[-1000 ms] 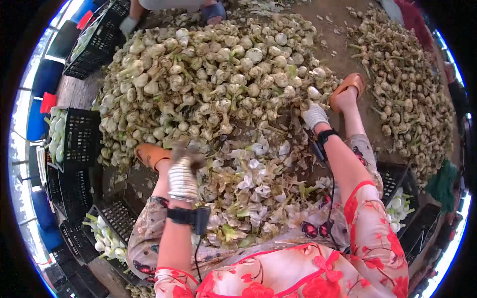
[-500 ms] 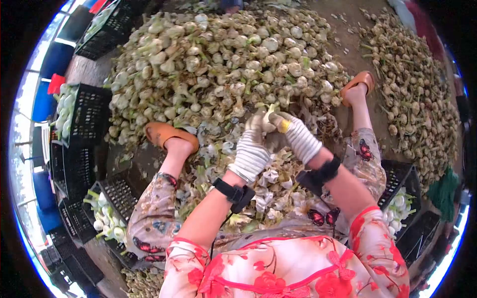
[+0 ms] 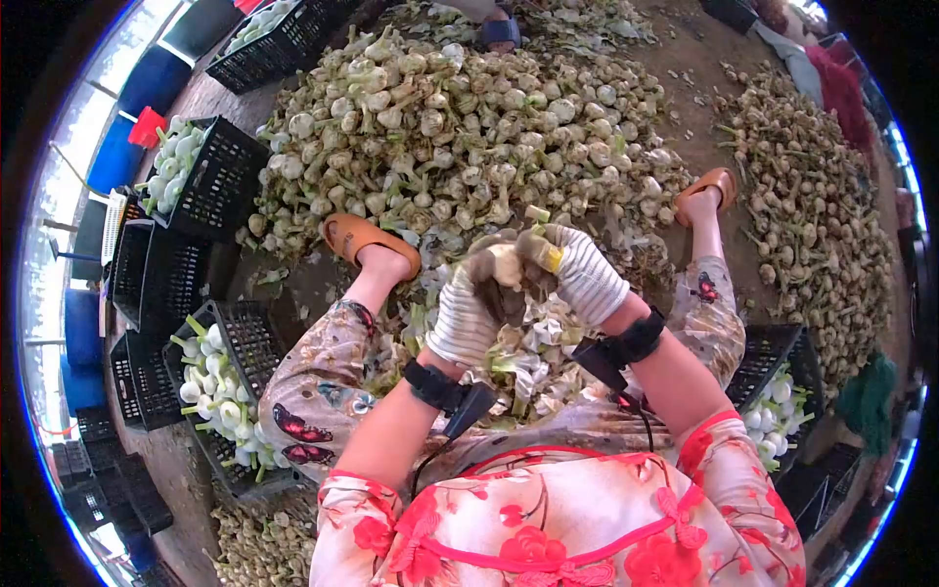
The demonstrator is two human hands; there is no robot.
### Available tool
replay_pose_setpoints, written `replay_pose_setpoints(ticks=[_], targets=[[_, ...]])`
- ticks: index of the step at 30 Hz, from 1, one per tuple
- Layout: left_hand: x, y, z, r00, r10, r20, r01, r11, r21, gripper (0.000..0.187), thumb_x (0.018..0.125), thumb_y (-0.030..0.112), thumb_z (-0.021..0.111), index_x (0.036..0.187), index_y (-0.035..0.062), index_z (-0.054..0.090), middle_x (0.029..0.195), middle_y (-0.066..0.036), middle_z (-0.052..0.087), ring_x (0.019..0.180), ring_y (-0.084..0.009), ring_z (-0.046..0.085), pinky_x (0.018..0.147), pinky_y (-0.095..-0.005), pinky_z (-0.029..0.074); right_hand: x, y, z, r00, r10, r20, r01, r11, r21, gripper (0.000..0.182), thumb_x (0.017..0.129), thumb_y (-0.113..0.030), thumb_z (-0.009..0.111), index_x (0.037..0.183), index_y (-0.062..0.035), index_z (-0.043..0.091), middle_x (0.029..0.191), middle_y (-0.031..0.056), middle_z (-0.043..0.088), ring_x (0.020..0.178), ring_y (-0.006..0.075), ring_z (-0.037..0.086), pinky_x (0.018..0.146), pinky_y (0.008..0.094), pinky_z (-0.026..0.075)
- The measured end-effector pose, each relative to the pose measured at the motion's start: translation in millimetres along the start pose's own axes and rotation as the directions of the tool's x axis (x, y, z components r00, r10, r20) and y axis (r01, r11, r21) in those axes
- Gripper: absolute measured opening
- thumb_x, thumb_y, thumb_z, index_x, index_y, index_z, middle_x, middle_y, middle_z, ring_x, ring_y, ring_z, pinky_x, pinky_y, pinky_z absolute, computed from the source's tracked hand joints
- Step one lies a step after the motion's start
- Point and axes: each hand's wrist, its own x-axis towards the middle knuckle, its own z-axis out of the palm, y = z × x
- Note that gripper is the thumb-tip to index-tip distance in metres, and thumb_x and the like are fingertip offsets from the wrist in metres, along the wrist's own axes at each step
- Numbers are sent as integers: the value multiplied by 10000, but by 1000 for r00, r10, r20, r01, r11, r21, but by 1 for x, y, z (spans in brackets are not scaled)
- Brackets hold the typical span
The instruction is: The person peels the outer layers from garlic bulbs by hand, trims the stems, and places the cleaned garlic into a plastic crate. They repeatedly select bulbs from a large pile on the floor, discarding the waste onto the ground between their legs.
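Both my hands wear striped, dirt-stained gloves and meet in front of me over my lap. Between them is a garlic bulb, its pale side showing and its cut stem poking up by my right fingers. My left hand is closed around the bulb from the left. My right hand, with a yellow patch on the glove, pinches it from the right. Loose garlic skins lie below my hands, between my legs. Just beyond them rises a big heap of unpeeled garlic.
Black crates of cleaned white garlic stand at my left, one beside my leg and another farther up. A further crate is at my right. A second garlic heap lies right. Another person's shoe shows behind the main heap.
The view has shifted, bringing more of the left crates and the other person's foot into sight. My hands have turned the bulb, so its pale side now faces me.
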Motion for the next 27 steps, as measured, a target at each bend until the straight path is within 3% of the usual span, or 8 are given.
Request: replay_pose_setpoints(ticks=[3, 6, 8, 10, 13, 16, 20, 27], targets=[[-2, -1, 14, 995, -37, -96, 27, 994, -104, 413, 804, 355, 547, 1111, 83, 501, 847, -45, 605, 648, -154, 582, 502, -275, 459, -6, 5, 2, 999, -21, -30, 22, 999, 30, 254, 810, -208, 635, 965, -13, 580, 795, -18, 587, 660, 47, 536, 599, 188, 453], [2, 0, -11, 926, -223, 305, 304, 919, -251, 458, 808, 406, 530, 1134, 85, 503, 929, -51, 606, 772, -164, 587, 662, -305, 483, -13, 6, 3, 983, -166, -79, 159, 983, -88, 204, 812, -143, 624, 964, -14, 583, 816, -23, 584, 685, 33, 513, 611, 177, 438], [-4, 2, 8, 959, -257, 121, 279, 933, -228, 438, 801, 304, 583, 1155, 81, 454, 852, -48, 605, 704, -183, 598, 541, -318, 488, -13, 11, -4, 972, -210, -106, 190, 967, -172, 216, 817, -68, 592, 1020, -1, 564, 834, -21, 582, 719, 33, 502, 641, 178, 434], [15, 1, 13, 993, -78, -90, 111, 875, 472, 489, 772, 197, 629, 1185, 76, 396, 878, -50, 585, 719, -168, 585, 571, -308, 494, -12, 15, -7, 962, -231, -143, 218, 971, -101, 252, 816, -33, 574, 1063, 9, 543, 850, -12, 583, 748, 45, 506, 670, 187, 438], [15, -14, 1, 736, 554, 388, -640, 385, 665, 633, 687, 20, 688, 1207, 67, 330, 1012, -58, 490, 805, -108, 521, 648, -233, 473, -11, 21, 6, 875, -464, -139, 397, 851, -343, 307, 814, 25, 542, 1119, 40, 507, 910, 16, 586, 821, 62, 508, 742, 201, 437], [-2, 11, 8, 969, 207, 136, -247, 825, 509, 560, 771, 255, 667, 1194, 31, 375, 890, -35, 530, 729, -103, 530, 607, -212, 459, -22, 6, 15, 881, -466, -85, 430, 862, -269, 304, 817, -19, 567, 1115, 24, 520, 909, 29, 601, 804, 55, 527, 732, 201, 443], [14, 41, -14, 946, -168, 278, 84, 953, 290, 428, 885, 381, 480, 1142, 39, 513, 983, -48, 594, 826, -93, 550, 722, -216, 445, -18, 17, 11, 990, -130, -51, 138, 970, 201, 262, 822, -75, 587, 1066, 13, 550, 895, 31, 613, 761, 68, 553, 694, 201, 457], [18, 15, -17, 888, 398, 232, -420, 493, 762, 335, 842, 62, 544, 1159, 22, 441, 1058, -94, 538, 973, -137, 504, 822, -232, 434, -11, 25, 21, 979, -162, -122, 176, 978, 115, 262, 815, -153, 615, 1017, 7, 568, 837, 29, 612, 674, 93, 580, 591, 205, 464]])
